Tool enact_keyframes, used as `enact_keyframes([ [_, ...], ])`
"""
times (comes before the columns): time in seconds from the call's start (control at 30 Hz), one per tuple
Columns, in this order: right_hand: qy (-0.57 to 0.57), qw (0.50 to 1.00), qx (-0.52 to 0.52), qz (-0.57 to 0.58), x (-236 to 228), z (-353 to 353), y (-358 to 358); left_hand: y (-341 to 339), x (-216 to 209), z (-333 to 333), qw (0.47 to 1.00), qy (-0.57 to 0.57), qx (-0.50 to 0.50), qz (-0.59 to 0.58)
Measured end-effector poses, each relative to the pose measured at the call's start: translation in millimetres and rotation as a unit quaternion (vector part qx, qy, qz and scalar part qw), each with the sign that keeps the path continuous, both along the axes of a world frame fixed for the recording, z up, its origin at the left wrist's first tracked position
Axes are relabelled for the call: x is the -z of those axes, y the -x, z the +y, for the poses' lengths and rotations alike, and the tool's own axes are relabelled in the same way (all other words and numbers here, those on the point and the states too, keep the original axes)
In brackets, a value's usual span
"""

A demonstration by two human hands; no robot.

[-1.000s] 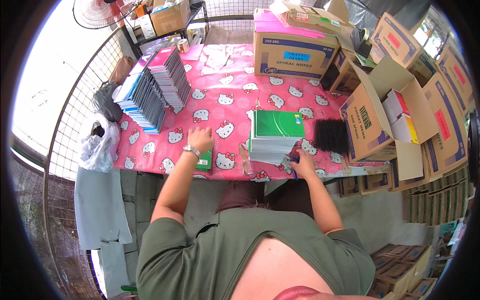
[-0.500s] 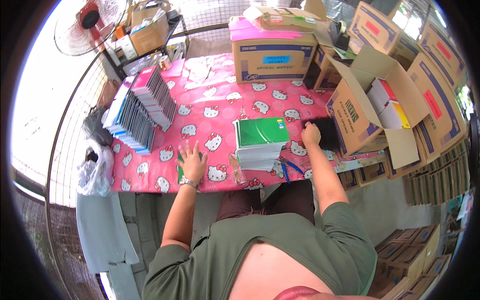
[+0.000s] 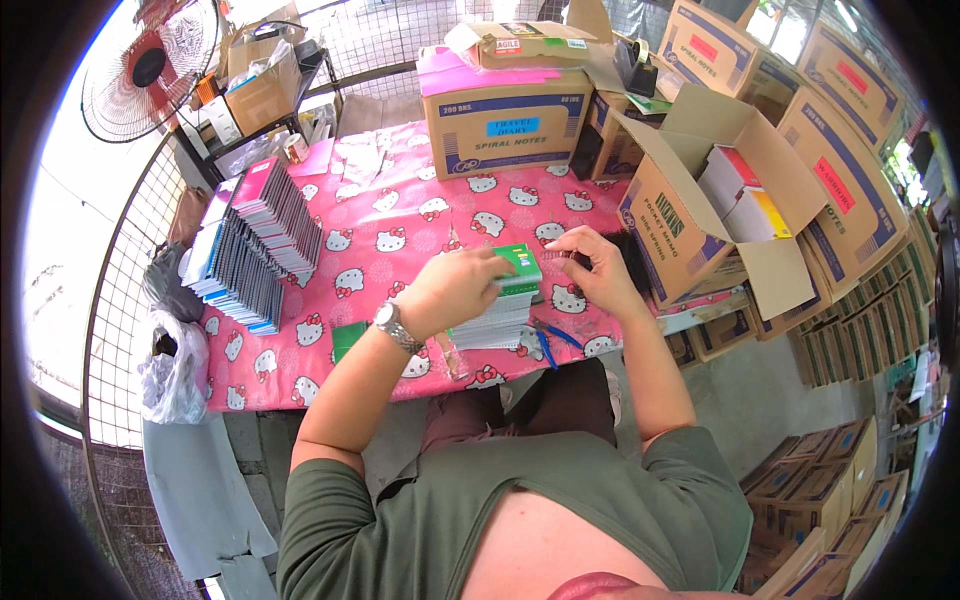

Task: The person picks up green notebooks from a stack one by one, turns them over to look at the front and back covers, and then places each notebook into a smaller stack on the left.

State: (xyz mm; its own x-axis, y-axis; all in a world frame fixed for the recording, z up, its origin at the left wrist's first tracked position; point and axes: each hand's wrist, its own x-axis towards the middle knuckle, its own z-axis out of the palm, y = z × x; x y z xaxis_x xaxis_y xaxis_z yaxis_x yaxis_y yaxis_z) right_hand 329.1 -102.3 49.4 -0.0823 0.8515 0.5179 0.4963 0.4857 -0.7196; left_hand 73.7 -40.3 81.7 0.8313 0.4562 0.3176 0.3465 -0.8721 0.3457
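A stack of green-covered notebooks (image 3: 492,325) stands near the table's front edge. My left hand (image 3: 462,287) lies over its top, fingers curled on the uppermost green notebook (image 3: 522,262), whose near edge is blurred. To the right of the stack, my right hand (image 3: 603,272) is raised with thumb and fingertips pinched around a thin dark strand, too fine to make out well. Beyond that hand sits a dark heap (image 3: 633,262), partly hidden, against the open carton. Blue-handled pliers (image 3: 553,342) lie right of the stack. Another green notebook (image 3: 347,338) lies left, partly behind my left forearm.
Stacks of spiral notebooks with blue (image 3: 232,285) and pink covers (image 3: 280,215) stand at the left. An open carton (image 3: 680,225) holds small boxes at the right. A closed carton (image 3: 510,125) stands at the back. Plastic bags (image 3: 175,365) hang at the left edge.
My left hand has moved right from the single green notebook onto the stack. My right hand has come from the dark heap toward the stack, a thin strand at its fingertips.
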Motion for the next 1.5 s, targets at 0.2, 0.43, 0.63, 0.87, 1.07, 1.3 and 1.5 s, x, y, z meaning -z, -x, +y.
enact_keyframes([
  [0.2,-0.040,0.998,0.046,-0.010,-16,6,21,-22,1,9,0.977,-0.149,-0.143,-0.051],
  [0.43,-0.064,0.995,0.081,0.006,-17,12,29,-33,5,16,0.972,-0.175,-0.154,-0.038],
  [0.63,-0.130,0.990,0.047,-0.035,-9,8,18,-31,2,9,0.977,-0.160,-0.130,-0.051],
  [0.87,-0.002,0.998,0.062,0.003,-15,-1,19,-41,2,3,0.974,-0.177,-0.122,-0.069],
  [1.07,0.061,0.994,0.036,-0.086,-46,-5,21,-43,1,1,0.980,-0.164,-0.099,-0.044],
  [1.3,0.285,0.867,-0.013,0.410,57,57,-13,-38,2,-1,0.980,-0.153,-0.088,-0.087],
  [1.5,0.242,0.938,0.220,-0.119,270,88,11,-35,5,0,0.990,-0.108,-0.065,-0.069],
])
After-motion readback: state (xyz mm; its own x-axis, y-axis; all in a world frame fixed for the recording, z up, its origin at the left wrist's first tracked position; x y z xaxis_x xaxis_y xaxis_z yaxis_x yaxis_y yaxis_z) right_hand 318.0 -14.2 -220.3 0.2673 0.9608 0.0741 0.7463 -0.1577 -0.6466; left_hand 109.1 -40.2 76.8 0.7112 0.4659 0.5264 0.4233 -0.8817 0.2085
